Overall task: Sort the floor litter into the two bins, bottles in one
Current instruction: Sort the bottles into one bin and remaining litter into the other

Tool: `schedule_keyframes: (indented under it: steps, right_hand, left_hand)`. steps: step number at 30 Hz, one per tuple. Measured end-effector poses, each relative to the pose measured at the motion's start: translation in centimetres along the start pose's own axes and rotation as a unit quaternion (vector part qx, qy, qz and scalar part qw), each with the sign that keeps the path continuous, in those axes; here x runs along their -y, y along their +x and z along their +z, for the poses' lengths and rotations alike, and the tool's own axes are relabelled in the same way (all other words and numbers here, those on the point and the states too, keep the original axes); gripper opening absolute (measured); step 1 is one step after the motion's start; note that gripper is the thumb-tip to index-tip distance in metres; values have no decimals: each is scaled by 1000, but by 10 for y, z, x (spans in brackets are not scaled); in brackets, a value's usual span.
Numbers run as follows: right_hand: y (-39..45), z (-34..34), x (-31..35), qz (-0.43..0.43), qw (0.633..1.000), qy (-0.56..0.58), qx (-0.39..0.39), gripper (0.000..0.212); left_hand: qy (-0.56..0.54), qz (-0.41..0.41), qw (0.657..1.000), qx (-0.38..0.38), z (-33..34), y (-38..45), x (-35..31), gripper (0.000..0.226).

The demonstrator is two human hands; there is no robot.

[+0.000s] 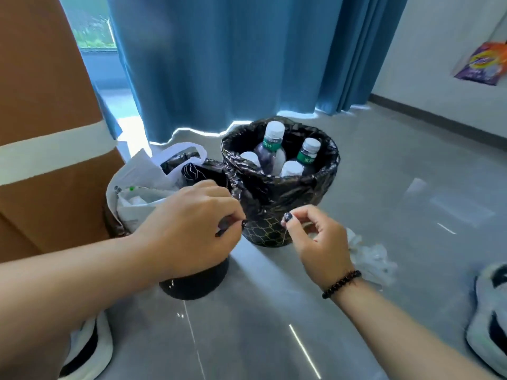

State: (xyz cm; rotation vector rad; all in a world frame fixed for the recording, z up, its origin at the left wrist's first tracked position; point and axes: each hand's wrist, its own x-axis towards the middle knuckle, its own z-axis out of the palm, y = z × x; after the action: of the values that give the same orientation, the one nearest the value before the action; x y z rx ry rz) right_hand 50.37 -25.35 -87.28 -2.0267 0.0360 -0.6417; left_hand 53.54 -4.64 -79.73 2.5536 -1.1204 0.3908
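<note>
Both hands hover low over the grey floor (274, 311), fingers curled. The left hand (189, 229) and the right hand (315, 237) each look to pinch something small and dark, too small to identify. Behind the left hand stands a black bin (192, 281) stuffed with white plastic bags (140, 185). Just beyond, touching it, the second lined bin (274, 198) holds four upright bottles (270, 152). Crumpled clear plastic (370, 259) lies on the floor by the right wrist.

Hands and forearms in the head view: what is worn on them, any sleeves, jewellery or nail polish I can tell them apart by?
Both forearms are bare, with no sleeves in view. The right hand has a bracelet of dark round beads on its wrist and a dark-painted thumbnail. The left hand has no bracelet, watch or ring visible; its fingertips also show dark nails.
</note>
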Motion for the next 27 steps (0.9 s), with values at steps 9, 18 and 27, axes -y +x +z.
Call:
schedule_keyframes:
  steps: [9,18,27]
  right_hand:
    - [-63,-61,-147,355,910,-93,-194,23]
    - [-28,-110,-195,267,934,-108,-211,55]
    - [-11,-108,-244,240,962,-133,15,65]
  left_hand:
    - [66,50,930,358,113,0,-89,46]
    - [-232,-173,933,214,230,64,-164,57]
    - [-377,-368,847,77,294,88,-165,57]
